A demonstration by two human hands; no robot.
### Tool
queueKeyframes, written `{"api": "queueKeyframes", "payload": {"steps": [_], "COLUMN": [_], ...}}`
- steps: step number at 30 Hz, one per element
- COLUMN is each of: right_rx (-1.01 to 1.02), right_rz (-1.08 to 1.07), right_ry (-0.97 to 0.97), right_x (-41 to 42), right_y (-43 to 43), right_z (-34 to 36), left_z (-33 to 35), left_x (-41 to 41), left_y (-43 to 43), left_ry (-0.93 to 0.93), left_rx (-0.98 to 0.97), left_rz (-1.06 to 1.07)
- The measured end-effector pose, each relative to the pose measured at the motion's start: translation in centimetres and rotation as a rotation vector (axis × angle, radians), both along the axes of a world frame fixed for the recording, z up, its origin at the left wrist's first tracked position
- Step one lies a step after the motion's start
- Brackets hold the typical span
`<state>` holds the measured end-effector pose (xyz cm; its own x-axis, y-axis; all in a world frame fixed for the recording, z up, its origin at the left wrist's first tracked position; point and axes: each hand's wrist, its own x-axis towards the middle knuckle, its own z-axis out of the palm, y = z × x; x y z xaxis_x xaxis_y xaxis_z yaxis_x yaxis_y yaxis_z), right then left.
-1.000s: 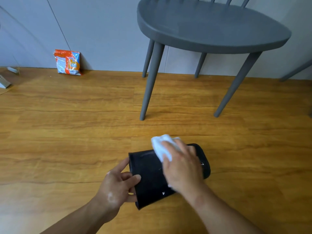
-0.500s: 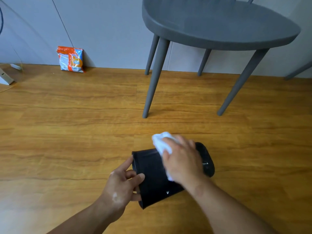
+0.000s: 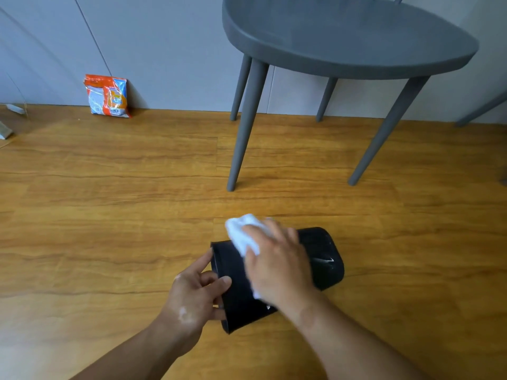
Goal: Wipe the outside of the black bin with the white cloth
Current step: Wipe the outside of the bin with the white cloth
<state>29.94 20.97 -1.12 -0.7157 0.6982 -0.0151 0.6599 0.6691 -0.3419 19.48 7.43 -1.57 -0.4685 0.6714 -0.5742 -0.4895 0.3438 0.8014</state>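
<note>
The black bin (image 3: pixel 322 259) lies on its side on the wooden floor, its open rim toward me at the left. My left hand (image 3: pixel 196 296) grips that rim, thumb over the outside wall and fingers curled into the opening. My right hand (image 3: pixel 277 263) lies on top of the bin's side and presses the white cloth (image 3: pixel 242 233) against it. The cloth sticks out past my fingertips at the upper left; the rest is hidden under my palm. The right hand is blurred.
A grey chair (image 3: pixel 343 39) stands just behind the bin, its nearest leg (image 3: pixel 244 127) a short way beyond the cloth. An orange and blue packet (image 3: pixel 108 96) leans on the wall at the back left. Wooden floor (image 3: pixel 109 229) spreads to the left.
My right hand and the cloth have slid a little toward the bin's rim end. My left hand keeps its grip on the rim. The view has shifted slightly.
</note>
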Motion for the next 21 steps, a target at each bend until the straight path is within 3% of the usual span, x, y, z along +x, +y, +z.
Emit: {"api": "queueKeyframes", "payload": {"steps": [3,6,12,16,21], "right_rx": [-0.031,-0.001,0.056,0.063,0.027], "right_rz": [-0.241,-0.318,-0.115,-0.047,-0.382], "right_ry": [-0.087,-0.144,0.051,0.106,0.067], "right_x": [3.9,4.7,2.0,4.1,8.9], "right_y": [7.0,7.7,-3.5,-1.9,7.6], "right_z": [-1.7,-1.8,-0.2,-1.1,-3.1], "left_z": [-0.3,-0.4,-0.7,-0.5,0.1], "left_x": [-0.2,-0.4,-0.7,-1.2,-1.7], "left_y": [-0.1,0.2,1.0,0.9,1.0], "left_ry": [-0.051,-0.006,0.011,-0.016,0.021], "left_rx": [0.003,-0.007,-0.004,-0.005,-0.030], "left_rz": [-0.014,-0.030,0.003,-0.009,-0.067]}}
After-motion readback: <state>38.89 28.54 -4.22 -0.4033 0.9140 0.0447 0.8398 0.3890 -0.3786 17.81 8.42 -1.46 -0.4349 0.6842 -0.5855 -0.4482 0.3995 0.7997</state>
